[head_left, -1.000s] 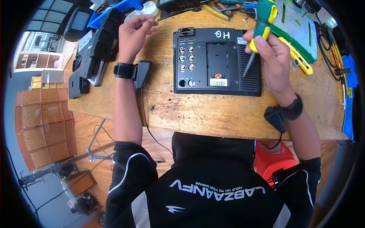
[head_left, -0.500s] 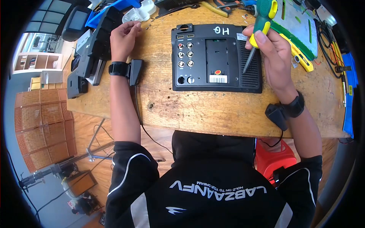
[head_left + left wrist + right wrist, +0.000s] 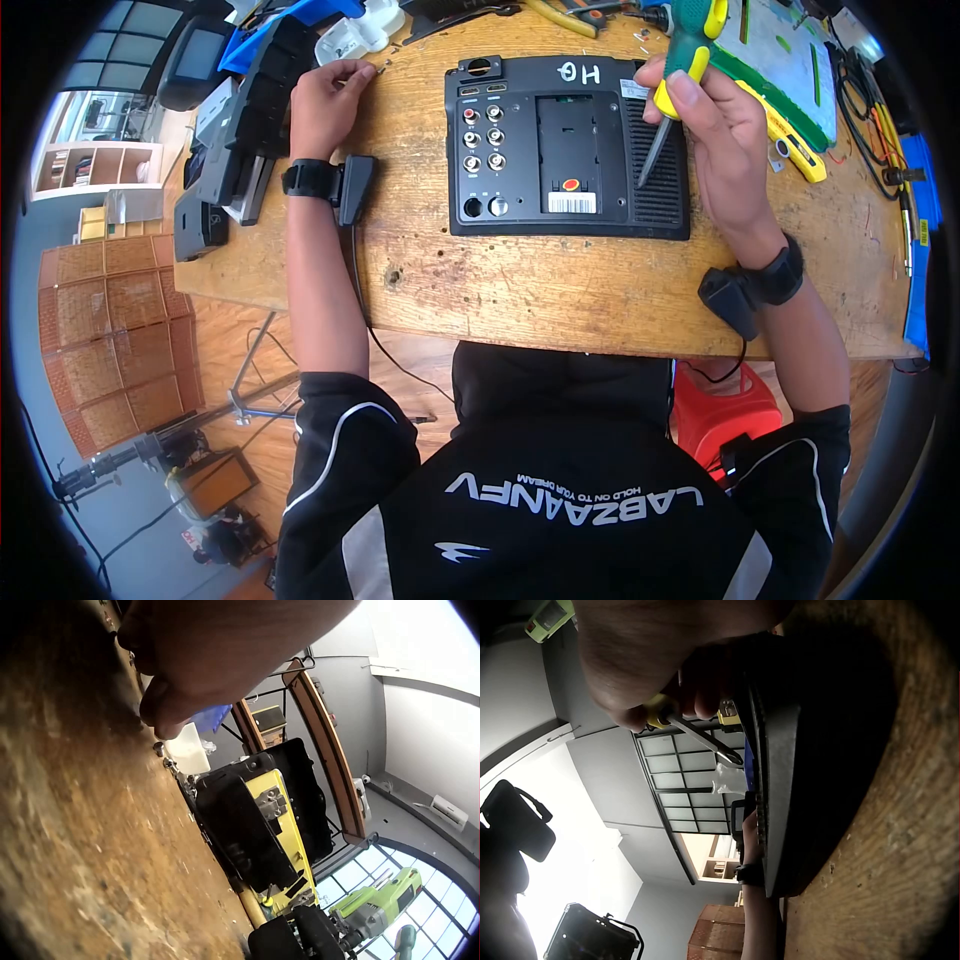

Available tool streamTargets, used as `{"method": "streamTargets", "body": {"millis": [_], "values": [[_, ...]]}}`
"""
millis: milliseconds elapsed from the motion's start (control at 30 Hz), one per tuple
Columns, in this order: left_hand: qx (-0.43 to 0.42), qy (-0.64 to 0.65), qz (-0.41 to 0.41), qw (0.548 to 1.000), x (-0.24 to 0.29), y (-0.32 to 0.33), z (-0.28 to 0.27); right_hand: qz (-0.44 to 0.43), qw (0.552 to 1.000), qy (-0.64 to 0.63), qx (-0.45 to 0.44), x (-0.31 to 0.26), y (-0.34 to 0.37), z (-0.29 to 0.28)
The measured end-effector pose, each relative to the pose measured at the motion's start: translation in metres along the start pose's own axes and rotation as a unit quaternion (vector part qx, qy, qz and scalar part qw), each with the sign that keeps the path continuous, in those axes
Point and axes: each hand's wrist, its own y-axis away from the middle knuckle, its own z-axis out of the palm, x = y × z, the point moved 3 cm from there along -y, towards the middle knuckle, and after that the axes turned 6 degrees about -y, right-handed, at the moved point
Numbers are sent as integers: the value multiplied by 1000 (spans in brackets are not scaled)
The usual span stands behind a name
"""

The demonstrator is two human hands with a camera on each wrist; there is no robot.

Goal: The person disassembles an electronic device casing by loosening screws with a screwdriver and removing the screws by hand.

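Note:
A black monitor-like device (image 3: 520,200) lies on the wooden table with its connector side up. My right hand (image 3: 715,130) grips a green and yellow screwdriver (image 3: 692,35) over its right side. The shaft slants down, its tip overlapping the ribbed vent in the head view; the right wrist view shows the screwdriver's shaft (image 3: 705,739) from the side. My left hand (image 3: 325,110) rests low at the table's left, fingers loosely bent. Its fingertips are right beside a few small screws (image 3: 388,66), and small metal pieces (image 3: 159,748) also show by them in the left wrist view.
A white plastic container (image 3: 358,35) and dark cases (image 3: 250,120) stand beyond and left of my left hand. Right of the device lie a yellow utility knife (image 3: 795,145), a green-edged board (image 3: 780,60) and cables (image 3: 865,100). More tools lie along the back.
My left hand has moved left and lowered toward the table beside the small screws. My right hand keeps its grip on the screwdriver, nearly in place. The whole view has shifted slightly.

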Motion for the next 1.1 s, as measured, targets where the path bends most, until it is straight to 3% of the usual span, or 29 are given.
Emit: {"method": "streamTargets", "body": {"millis": [100,167,333,400,567,633,667,733,833,1100], "values": [[3,-20,10,1000,4,2,-1,9,1000,-28,4,1,2,0],[46,72,8,996,0,-2,-1,6,1000,-18,-3,1,1,-1],[27,222,19,975,31,5,-2,22,998,34,-38,0,3,-3],[7,301,29,953,46,8,0,21,998,38,-40,0,2,-4],[-110,365,90,920,90,28,1,14,999,17,-28,0,2,1],[-117,385,128,907,101,35,8,6,999,26,-25,5,2,-6],[-118,385,128,906,104,36,8,-2,999,33,-25,7,2,-8],[-124,265,238,926,116,38,3,-5,999,32,-25,7,2,-9],[-107,167,295,935,127,44,3,-7,999,35,-22,6,2,-8],[-99,153,294,938,125,46,5,-15,998,44,-36,7,1,-9]]}}
